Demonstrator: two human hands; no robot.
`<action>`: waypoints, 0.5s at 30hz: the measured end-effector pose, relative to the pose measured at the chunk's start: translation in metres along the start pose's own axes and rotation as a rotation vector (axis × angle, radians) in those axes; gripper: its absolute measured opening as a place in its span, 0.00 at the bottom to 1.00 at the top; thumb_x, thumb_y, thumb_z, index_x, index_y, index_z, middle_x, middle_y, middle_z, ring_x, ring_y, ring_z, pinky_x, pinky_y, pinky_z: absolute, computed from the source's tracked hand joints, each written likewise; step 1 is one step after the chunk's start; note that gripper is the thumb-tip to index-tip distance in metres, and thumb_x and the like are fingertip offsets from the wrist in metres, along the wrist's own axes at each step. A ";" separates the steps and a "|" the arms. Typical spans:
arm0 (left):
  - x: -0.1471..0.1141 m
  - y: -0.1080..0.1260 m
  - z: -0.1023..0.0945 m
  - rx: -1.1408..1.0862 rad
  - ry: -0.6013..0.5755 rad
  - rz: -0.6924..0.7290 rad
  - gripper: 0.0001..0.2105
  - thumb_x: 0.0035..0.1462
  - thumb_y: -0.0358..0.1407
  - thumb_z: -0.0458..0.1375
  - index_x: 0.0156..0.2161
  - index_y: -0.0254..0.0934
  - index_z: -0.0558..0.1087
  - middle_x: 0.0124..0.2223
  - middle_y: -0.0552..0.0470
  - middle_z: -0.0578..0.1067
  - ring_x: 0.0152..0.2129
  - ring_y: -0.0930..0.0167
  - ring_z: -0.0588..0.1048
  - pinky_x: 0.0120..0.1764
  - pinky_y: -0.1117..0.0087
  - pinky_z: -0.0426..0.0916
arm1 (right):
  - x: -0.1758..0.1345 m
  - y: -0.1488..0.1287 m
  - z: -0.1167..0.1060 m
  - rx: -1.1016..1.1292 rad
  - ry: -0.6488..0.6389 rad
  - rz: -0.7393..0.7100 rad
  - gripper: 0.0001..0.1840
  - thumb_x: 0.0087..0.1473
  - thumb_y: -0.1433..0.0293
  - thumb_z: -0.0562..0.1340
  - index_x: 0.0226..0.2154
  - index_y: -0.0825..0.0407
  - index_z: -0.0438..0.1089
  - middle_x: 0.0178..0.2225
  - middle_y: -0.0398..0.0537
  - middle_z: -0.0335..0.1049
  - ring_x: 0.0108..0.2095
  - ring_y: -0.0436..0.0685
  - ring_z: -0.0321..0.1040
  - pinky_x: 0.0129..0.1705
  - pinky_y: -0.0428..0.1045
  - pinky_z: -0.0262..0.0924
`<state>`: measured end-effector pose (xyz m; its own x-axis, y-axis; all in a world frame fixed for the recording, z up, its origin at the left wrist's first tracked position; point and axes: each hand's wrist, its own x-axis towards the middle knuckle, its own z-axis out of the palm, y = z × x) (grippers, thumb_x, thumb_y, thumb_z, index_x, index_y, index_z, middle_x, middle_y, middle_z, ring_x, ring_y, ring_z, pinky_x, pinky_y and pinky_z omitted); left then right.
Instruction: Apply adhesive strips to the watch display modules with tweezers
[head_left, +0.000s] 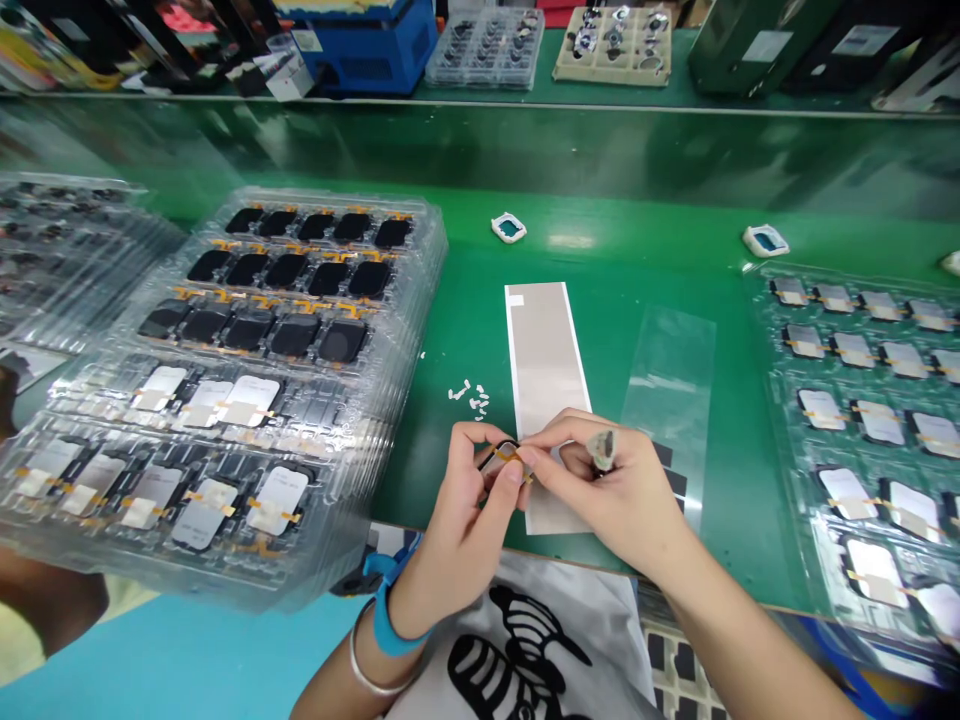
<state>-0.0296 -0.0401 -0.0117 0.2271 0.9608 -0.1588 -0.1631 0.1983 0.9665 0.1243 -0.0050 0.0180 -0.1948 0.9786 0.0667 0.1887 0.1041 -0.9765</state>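
My left hand grips a small watch display module with a dark rim and an orange flex cable, close to the table's front edge. From the other side my right hand pinches the module's cable side between thumb and forefinger. A greyish, worn-looking piece shows at the curled fingers of that hand; I cannot make out what it is. Beneath the hands lies a long beige sheet with white edges. A clear film strip with dark rectangles is partly covered by my right hand.
Left, stacked clear trays hold several display modules, black sides or silver backs up. Another module tray stands right. White scraps lie left of the sheet. White-framed pieces sit farther back, below a shelf. Another person's arm shows at left.
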 end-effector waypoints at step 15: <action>-0.025 0.024 -0.003 1.030 -0.313 0.405 0.05 0.68 0.27 0.50 0.45 0.37 0.65 0.57 0.43 0.74 0.57 0.62 0.69 0.54 0.59 0.70 | -0.040 0.025 -0.021 -0.007 0.351 -0.033 0.10 0.66 0.70 0.59 0.33 0.49 0.73 0.34 0.41 0.70 0.32 0.45 0.71 0.32 0.39 0.68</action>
<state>-0.0423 -0.0584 0.0144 0.5889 0.7994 0.1190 0.5509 -0.5048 0.6646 0.1570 -0.0375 -0.0050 0.1419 0.9759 0.1655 0.1949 0.1364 -0.9713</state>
